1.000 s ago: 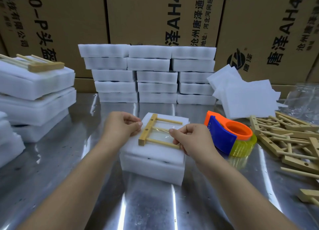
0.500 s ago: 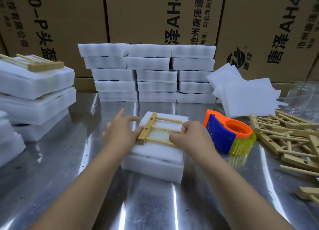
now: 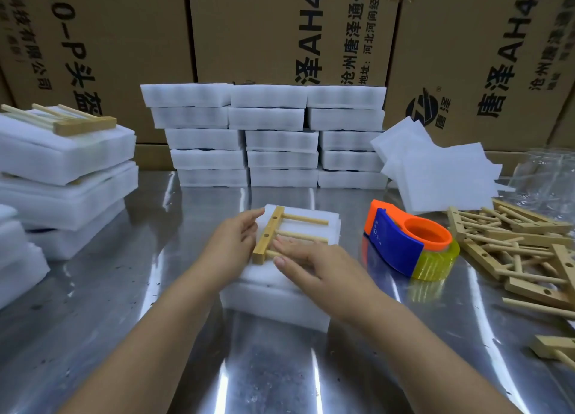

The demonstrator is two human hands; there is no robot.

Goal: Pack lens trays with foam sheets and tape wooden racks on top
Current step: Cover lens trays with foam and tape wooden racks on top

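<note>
Pinch released. Left hand [image 3: 231, 245] flat against wooden rack [image 3: 273, 231], right hand [image 3: 308, 262] spread, pressing down across it. Taping probably nearly done.

Both hands [image 3: 231, 247] [image 3: 314, 262] press flat on the wooden rack [image 3: 273, 234].

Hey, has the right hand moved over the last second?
Yes. The right hand has slid left across the wooden rack toward its crossbar, away from the tape dispenser, and its fingers now lie flat.
</note>
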